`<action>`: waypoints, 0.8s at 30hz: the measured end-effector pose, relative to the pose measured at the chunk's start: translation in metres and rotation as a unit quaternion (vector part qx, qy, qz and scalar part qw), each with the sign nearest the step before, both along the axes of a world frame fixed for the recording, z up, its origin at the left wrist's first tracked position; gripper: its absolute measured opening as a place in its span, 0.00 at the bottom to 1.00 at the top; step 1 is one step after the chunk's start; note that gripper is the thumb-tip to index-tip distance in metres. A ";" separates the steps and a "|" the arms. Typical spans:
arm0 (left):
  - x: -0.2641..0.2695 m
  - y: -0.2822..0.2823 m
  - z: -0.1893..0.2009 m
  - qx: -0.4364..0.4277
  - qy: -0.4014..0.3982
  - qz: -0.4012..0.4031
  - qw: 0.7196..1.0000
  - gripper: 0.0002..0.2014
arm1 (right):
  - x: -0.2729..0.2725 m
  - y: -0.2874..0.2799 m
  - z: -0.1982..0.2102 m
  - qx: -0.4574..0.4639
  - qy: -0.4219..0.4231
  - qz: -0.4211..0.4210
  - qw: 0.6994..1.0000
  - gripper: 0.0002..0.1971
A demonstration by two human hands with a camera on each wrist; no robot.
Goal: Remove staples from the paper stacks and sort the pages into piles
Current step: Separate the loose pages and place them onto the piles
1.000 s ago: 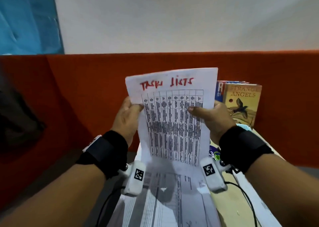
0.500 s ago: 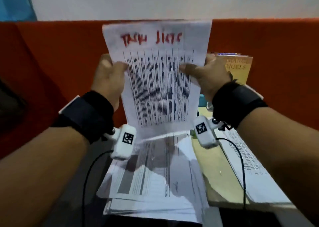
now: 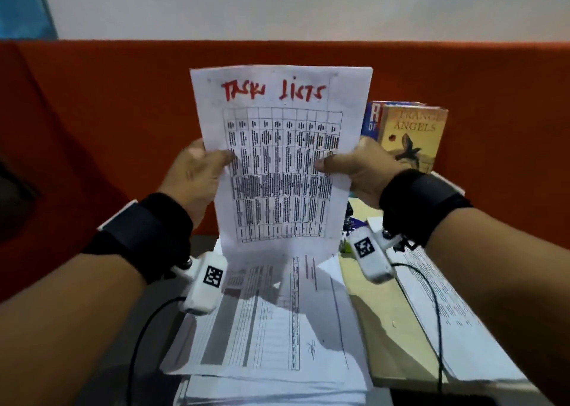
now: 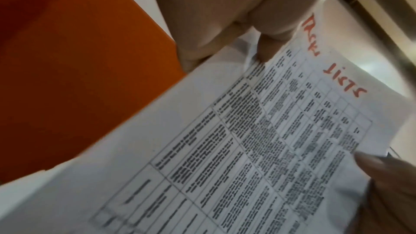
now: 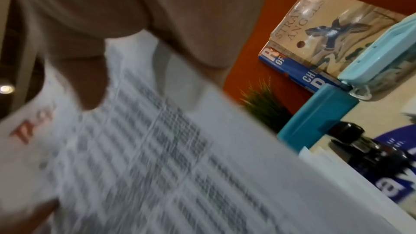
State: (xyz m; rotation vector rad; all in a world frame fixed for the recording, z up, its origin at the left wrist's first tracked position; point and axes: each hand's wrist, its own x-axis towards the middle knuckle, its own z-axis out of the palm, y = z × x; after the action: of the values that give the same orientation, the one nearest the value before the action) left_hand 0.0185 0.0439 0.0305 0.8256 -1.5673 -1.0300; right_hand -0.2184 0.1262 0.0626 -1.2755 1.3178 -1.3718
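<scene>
Both hands hold a white printed sheet (image 3: pixel 282 159) upright in front of me; it carries a table and a red handwritten heading. My left hand (image 3: pixel 200 171) pinches its left edge with the thumb on the front. My right hand (image 3: pixel 354 168) pinches the right edge the same way. The left wrist view shows the sheet (image 4: pixel 247 149) with my left thumb (image 4: pixel 268 49) on it. In the right wrist view the sheet (image 5: pixel 157 157) is blurred under my right thumb (image 5: pixel 90 84). Below lies a loose pile of printed pages (image 3: pixel 271 328). No staple shows.
A second paper pile (image 3: pixel 447 307) lies on the beige desk (image 3: pixel 382 313) to the right. Books (image 3: pixel 410 134) lean against the orange partition (image 3: pixel 108 112). A teal box (image 5: pixel 315 118), a light-blue case (image 5: pixel 378 60), a small green plant (image 5: pixel 263 102) and a dark bottle (image 5: pixel 369 147) stand behind.
The camera view tilted down and then back up, so the sheet shifted in frame. Both hands keep the same hold on the sheet's edges.
</scene>
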 end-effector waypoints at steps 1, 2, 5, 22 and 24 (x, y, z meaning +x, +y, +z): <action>0.002 -0.003 0.001 -0.005 0.014 0.010 1.000 0.12 | -0.008 -0.001 0.005 0.011 -0.019 0.056 0.998 0.29; 0.004 -0.005 0.003 -0.011 0.026 0.024 0.999 0.13 | -0.019 -0.003 0.012 0.022 -0.031 0.100 0.994 0.27; 0.016 -0.014 0.012 -0.021 0.031 0.068 0.997 0.14 | -0.051 -0.025 0.024 0.057 -0.054 0.070 0.995 0.28; 0.038 -0.035 0.003 -0.080 0.014 0.031 0.996 0.12 | -0.070 -0.159 -0.087 0.325 0.626 -0.060 0.706 0.20; 0.038 -0.033 0.003 -0.085 0.014 0.029 0.996 0.12 | -0.071 -0.159 -0.090 0.307 0.628 -0.083 0.710 0.22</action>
State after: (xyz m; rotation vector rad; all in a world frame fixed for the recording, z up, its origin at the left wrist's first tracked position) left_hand 0.0561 0.0105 0.0334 0.7326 -1.5741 -0.8512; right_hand -0.2895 -0.0326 -0.0273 -1.5978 2.5250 0.1736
